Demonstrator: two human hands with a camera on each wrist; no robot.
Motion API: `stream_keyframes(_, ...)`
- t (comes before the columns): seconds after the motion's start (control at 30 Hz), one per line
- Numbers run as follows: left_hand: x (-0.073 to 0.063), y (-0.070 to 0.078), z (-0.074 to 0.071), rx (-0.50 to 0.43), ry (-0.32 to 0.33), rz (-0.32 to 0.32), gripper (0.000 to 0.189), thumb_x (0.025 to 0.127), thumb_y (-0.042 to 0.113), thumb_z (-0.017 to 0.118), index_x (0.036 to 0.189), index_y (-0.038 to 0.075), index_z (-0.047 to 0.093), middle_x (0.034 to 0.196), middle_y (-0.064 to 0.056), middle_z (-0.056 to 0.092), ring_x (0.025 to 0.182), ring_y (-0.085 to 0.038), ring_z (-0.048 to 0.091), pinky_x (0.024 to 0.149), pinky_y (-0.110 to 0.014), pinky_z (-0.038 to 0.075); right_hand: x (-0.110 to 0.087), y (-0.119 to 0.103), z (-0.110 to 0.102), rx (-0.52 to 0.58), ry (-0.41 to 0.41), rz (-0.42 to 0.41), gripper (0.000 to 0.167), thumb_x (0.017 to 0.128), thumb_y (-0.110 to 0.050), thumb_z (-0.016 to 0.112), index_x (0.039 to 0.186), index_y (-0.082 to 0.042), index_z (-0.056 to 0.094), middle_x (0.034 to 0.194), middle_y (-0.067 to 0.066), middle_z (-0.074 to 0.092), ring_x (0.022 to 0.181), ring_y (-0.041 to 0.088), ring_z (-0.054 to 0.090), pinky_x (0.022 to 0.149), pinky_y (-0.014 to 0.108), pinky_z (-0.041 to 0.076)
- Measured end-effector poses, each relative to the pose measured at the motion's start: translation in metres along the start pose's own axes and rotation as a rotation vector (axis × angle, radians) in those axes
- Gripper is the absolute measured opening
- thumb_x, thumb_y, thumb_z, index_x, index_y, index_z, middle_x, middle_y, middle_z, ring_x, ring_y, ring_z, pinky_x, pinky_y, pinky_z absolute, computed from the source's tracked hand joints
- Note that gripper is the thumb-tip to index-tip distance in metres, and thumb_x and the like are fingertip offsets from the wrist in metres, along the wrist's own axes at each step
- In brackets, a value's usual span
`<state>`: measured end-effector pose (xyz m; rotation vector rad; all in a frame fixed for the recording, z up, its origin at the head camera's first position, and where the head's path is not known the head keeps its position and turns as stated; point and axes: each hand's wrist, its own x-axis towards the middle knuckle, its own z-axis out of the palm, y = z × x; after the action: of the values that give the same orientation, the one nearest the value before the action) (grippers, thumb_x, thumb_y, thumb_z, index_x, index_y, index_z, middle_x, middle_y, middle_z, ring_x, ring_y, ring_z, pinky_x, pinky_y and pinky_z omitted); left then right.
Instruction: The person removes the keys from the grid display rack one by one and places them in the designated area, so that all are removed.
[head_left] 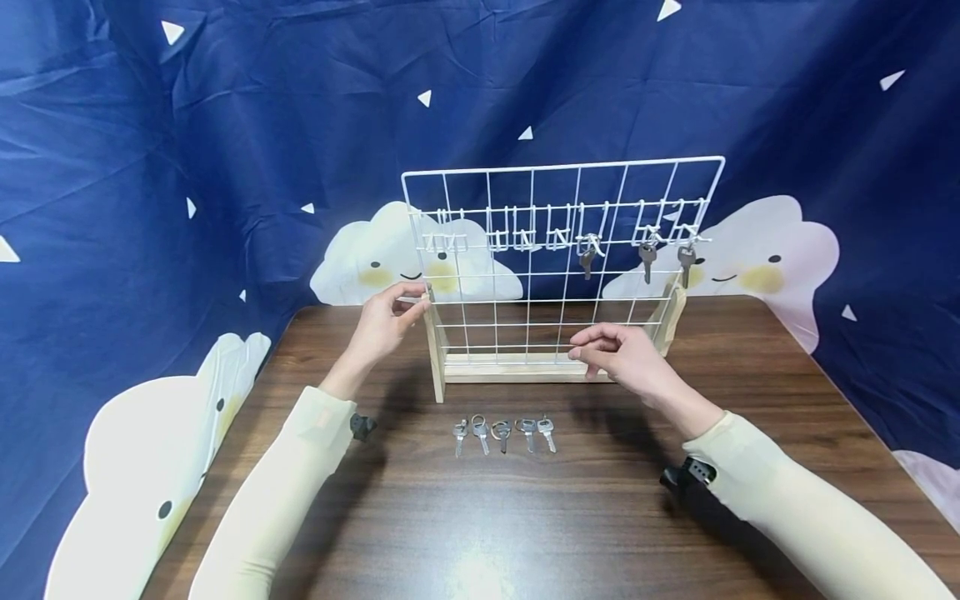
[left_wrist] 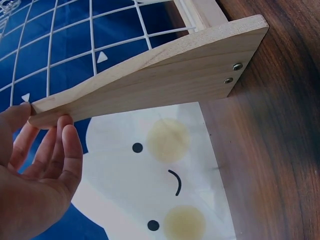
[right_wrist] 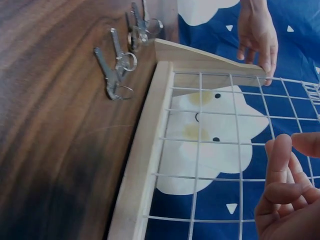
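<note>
A white wire grid rack point(head_left: 562, 167) stands on a wooden base, tilted back. My left hand point(head_left: 378, 325) grips the top of its left wooden side support point(left_wrist: 150, 75) between thumb and fingers. In front of the lower right part of the grid is my right hand point(head_left: 626, 354), fingers loosely bent, thumb and forefinger apart with nothing between them. Three keys hang on the right-hand hooks: one key point(head_left: 587, 263) inward, another key point(head_left: 648, 265) further right, and a key point(head_left: 686, 267) near the edge. Several silver keys with rings point(head_left: 502, 437) lie in a row on the table.
Several white hooks point(head_left: 524, 240) on the left and middle of the grid carry no keys. The rack's wooden base bar point(head_left: 517, 376) rests on the dark brown table point(head_left: 405, 508). A blue curtain point(head_left: 247, 125) with white clouds and triangles hangs behind and at the sides.
</note>
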<state>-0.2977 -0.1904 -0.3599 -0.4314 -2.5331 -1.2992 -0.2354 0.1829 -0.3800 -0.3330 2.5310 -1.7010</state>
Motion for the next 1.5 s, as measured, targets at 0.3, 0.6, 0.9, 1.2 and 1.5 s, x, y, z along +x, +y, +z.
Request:
stream_keyframes(0.3, -0.001, 0.0, 0.0, 0.001, -0.004, -0.002, 0.032, 0.095, 0.024, 0.069, 0.123, 0.009, 0.067, 0.118, -0.015, 0.071, 0.094, -0.032, 0.072, 0.079, -0.039, 0.061, 0.003, -0.011, -0.009, -0.022, 0.043, -0.026, 0.027, 0.091, -0.03, 0.075, 0.109, -0.011, 0.068, 0.071, -0.014, 0.071, 0.064, 0.011, 0.066, 0.045, 0.022, 0.035)
stream_keyframes(0.6, -0.001, 0.0, -0.001, 0.009, -0.004, -0.004, 0.032, 0.096, 0.025, 0.069, 0.123, 0.009, 0.067, 0.119, -0.014, 0.071, 0.094, -0.031, 0.072, 0.079, -0.04, 0.061, 0.005, -0.026, -0.017, -0.034, 0.084, -0.032, 0.029, 0.092, -0.034, 0.072, 0.111, -0.012, 0.067, 0.08, -0.017, 0.072, 0.068, 0.009, 0.069, 0.051, 0.022, 0.047)
stream_keyframes(0.9, 0.0, 0.0, -0.001, 0.002, -0.007, -0.007, 0.031, 0.096, 0.024, 0.069, 0.123, 0.009, 0.067, 0.119, -0.014, 0.071, 0.094, -0.03, 0.072, 0.075, -0.035, 0.06, 0.008, -0.038, -0.021, 0.015, 0.124, -0.064, 0.022, 0.093, -0.031, 0.073, 0.107, -0.014, 0.068, 0.081, -0.016, 0.073, 0.068, 0.01, 0.07, 0.052, 0.018, 0.051)
stream_keyframes(1.2, -0.001, -0.002, 0.0, 0.0, -0.002, -0.005, 0.031, 0.096, 0.023, 0.069, 0.123, 0.009, 0.067, 0.119, -0.014, 0.071, 0.095, -0.03, 0.071, 0.08, -0.038, 0.061, 0.015, -0.045, -0.022, 0.151, 0.197, -0.059, 0.023, 0.091, -0.028, 0.075, 0.106, -0.012, 0.07, 0.083, -0.014, 0.076, 0.063, 0.009, 0.067, 0.052, 0.018, 0.05)
stream_keyframes(1.5, -0.001, 0.0, 0.0, 0.002, 0.0, -0.005, 0.031, 0.095, 0.023, 0.069, 0.123, 0.009, 0.067, 0.119, -0.014, 0.071, 0.097, -0.031, 0.072, 0.079, -0.037, 0.061, 0.021, -0.05, -0.025, 0.222, 0.218, -0.109, 0.025, 0.092, -0.021, 0.074, 0.11, -0.004, 0.068, 0.085, -0.011, 0.076, 0.06, 0.007, 0.067, 0.045, 0.015, 0.042)
